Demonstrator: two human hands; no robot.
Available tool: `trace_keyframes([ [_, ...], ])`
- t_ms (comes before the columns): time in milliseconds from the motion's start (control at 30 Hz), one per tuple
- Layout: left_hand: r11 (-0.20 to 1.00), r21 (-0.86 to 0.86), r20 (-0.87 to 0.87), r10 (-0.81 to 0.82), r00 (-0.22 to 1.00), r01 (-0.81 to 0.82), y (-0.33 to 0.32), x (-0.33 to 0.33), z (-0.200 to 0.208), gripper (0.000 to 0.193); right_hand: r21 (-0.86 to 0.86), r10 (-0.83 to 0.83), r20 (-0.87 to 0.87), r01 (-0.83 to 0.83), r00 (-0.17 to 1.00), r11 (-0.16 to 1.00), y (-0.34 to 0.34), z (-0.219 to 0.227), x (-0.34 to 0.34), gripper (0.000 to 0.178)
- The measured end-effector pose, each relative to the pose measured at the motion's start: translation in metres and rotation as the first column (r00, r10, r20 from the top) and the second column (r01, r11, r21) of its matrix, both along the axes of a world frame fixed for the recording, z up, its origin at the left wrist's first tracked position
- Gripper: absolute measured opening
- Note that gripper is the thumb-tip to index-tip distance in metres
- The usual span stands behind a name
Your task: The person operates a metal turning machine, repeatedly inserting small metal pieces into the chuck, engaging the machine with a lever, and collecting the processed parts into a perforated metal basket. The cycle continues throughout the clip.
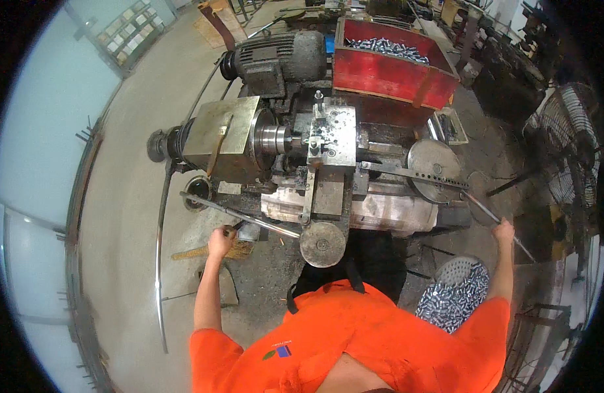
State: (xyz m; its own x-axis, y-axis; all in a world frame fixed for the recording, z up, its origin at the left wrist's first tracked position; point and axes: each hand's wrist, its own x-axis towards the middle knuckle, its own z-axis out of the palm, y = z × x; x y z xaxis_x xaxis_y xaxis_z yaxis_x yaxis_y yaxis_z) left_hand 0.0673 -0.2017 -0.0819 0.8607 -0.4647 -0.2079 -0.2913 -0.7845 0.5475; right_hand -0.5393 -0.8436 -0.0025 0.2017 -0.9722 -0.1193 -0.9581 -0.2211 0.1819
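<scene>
In front of me stands a small lathe with a metal chuck and a square tool post. My right hand is closed round a thin metal lever, which joins a flat bar with a row of holes. My left hand is closed beside a small dark thing, too unclear to name. A straw brush lies just behind and under that hand. Above it, a long metal rod slants to a round metal disc at the lathe's front.
A red bin of small metal parts stands behind the lathe, beside a motor. More parts fill a perforated basin near my right arm. A round plate is at the lathe's right; a fan stands beyond it.
</scene>
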Motion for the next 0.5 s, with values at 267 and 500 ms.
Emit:
trace_keyframes([
  [267, 0.621, -0.579, -0.458, 0.287, 0.841, -0.528, -0.060, -0.003, 0.075, 0.047, -0.211, 0.122, 0.103, -0.098, 0.987, 0.973, 0.095, -0.048, -0.056, 0.030],
  [500, 0.523, -0.633, -0.375, 0.438, 0.817, -0.571, -0.086, -0.001, 0.061, 0.026, 0.249, -0.146, 0.690, -0.043, 0.709, 0.968, 0.242, -0.044, -0.001, 0.034],
])
